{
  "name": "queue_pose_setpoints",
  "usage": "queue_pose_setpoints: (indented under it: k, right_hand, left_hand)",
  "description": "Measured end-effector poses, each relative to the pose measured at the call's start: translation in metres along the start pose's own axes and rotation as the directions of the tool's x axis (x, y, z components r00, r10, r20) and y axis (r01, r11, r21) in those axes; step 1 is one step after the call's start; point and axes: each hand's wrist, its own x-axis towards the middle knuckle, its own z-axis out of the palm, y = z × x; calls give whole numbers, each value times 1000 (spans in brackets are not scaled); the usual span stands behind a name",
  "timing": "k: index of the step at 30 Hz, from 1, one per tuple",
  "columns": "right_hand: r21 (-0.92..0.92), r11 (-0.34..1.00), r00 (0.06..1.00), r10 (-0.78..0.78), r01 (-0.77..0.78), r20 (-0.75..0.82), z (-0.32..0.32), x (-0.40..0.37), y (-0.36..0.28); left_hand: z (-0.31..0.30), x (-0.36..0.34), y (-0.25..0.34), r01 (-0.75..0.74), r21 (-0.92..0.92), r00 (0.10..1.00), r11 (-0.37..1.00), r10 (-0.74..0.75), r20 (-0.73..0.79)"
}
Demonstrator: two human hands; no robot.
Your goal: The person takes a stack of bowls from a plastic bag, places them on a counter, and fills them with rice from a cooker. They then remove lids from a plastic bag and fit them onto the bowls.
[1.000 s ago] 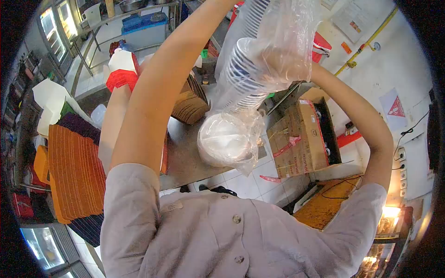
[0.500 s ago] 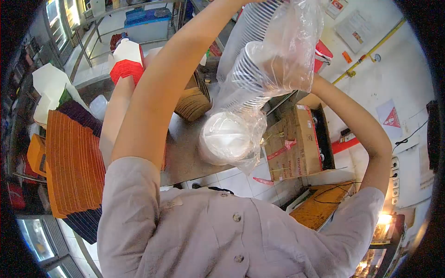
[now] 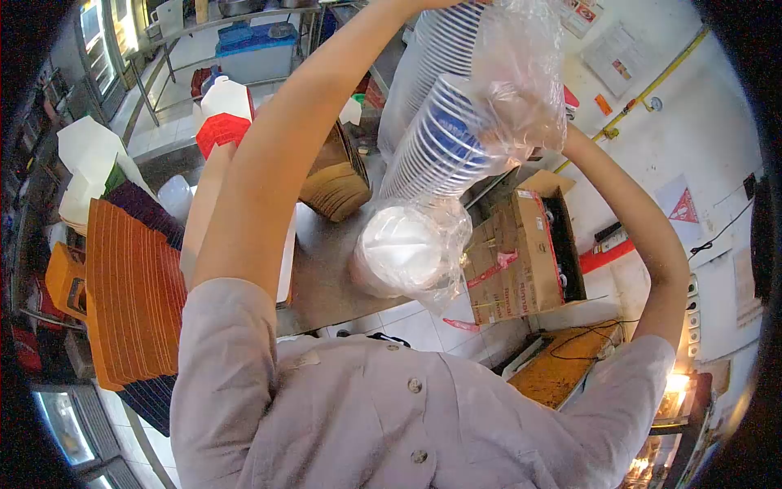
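Clear plastic bags hold stacks of nested white paper cups (image 3: 440, 134), some with blue print, leaning over the table. My right hand (image 3: 521, 122) is partly inside the crinkled plastic bag (image 3: 517, 49), its fingers closed against the side of the nearer cup stack. Plastic blurs the exact finger positions. At the top edge, my left hand (image 3: 436, 3) is mostly cut off, near the upper end of the farther stack; its fingers are hidden. Below the cups, round white lids (image 3: 399, 244) sit in a plastic bag.
Orange folded cartons (image 3: 134, 293) are stacked at left, beside white food boxes (image 3: 90, 163) and a red-and-white box (image 3: 224, 118). Brown paper trays (image 3: 334, 191) stand behind the lids. An open cardboard box (image 3: 513, 265) sits to the right. A yellow pipe (image 3: 652, 85) runs along the wall.
My right hand has shifted slightly up and right inside the bag. More of the nearer cup stack shows, with its blue print now visible. My left arm has barely moved.
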Motion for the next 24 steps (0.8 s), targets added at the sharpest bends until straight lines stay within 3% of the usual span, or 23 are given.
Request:
queue_pose_setpoints:
  k: [4,7,10,13,16,19,22,24]
  right_hand:
    - [29,958,926,269,-286,265,-80,42,-61]
    - [64,939,895,301,-339,328,-82,47,-66]
    - [287,880,901,281,-379,330,-98,57,-75]
    - [84,957,900,228,-277,371,-114,63,-64]
    - [56,852,765,437,-521,472,-165,70,-64]
    - [362,760,830,409,-540,380,-181,66,-27]
    - [644,573,859,397,-507,323,-198,64,-26]
    - [681,586,876,448,-440,181,-201,67,-38]
  left_hand:
    - [3,-3,-5,-77,-25,995,997,75,-65]
    - [6,-5,-1,-177,97,968,979,191,-163]
    - [6,-9,-2,-178,43,969,983,183,-166]
    - [-4,-10,4,-46,-112,996,993,37,-84]
    - [-4,-8,-6,-149,-53,980,987,140,-142]
    - [-2,-5,-17,-183,-22,968,983,176,-181]
    - [-8,2,-11,-138,-38,984,990,132,-116]
    - [-15,11,1,-124,-30,992,992,124,-4]
